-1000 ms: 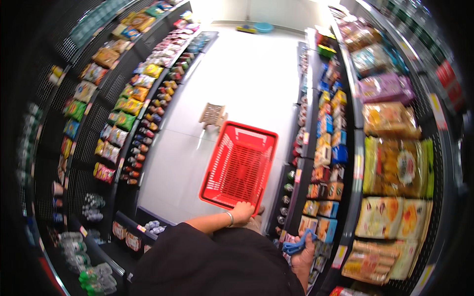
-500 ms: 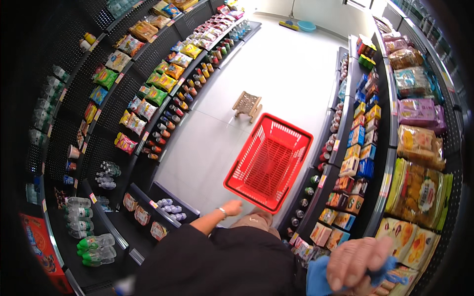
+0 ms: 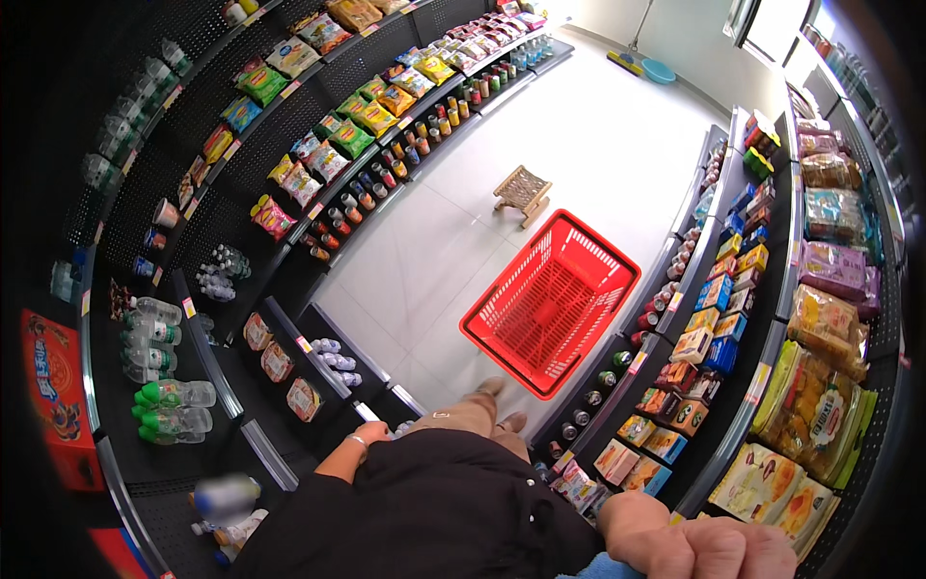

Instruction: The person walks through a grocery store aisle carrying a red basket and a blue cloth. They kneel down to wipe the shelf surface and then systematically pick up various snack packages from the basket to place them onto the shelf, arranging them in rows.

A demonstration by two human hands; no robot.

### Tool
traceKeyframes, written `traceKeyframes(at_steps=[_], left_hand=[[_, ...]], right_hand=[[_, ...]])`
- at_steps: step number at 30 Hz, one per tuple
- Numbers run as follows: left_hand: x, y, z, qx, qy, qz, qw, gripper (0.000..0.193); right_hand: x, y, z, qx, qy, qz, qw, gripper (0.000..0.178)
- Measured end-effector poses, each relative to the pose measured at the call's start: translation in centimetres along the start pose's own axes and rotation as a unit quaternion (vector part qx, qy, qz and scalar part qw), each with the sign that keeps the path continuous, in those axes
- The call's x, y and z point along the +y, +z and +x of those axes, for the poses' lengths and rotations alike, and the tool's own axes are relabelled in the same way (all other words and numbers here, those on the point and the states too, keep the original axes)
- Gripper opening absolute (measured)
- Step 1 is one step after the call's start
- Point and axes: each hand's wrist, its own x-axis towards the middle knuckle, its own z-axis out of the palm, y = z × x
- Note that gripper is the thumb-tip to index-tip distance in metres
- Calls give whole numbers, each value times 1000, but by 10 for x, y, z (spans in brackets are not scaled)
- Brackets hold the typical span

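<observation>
Lower right of frame, I see the right hand (image 3: 680,545) curled on a blue cloth (image 3: 617,567). Centre-right, the red basket (image 3: 550,307) now stands unheld: left hand (image 3: 371,432) has quit its rim for lower left-centre, grip unclear.

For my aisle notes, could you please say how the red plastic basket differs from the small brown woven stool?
The basket is red; the stool is brown. The basket looks larger than the stool. The basket is an open container, whereas the stool has a woven seat on legs. Both stand on the tiled floor.
</observation>
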Motion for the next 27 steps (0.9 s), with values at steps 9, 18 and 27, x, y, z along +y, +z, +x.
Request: traceKeyframes(at_steps=[9, 18, 27], left_hand=[[31, -85, 26, 12, 58, 128, 990, 29], [-61, -224, 141, 58, 114, 19, 992, 34], [-204, -375, 199, 250, 64, -169, 951, 31]], right_hand=[[60, 15, 30, 90, 20, -97, 991, 18], [278, 1, 94, 18, -184, -10, 983, 14], [423, -79, 127, -101, 130, -120, 979, 7]])
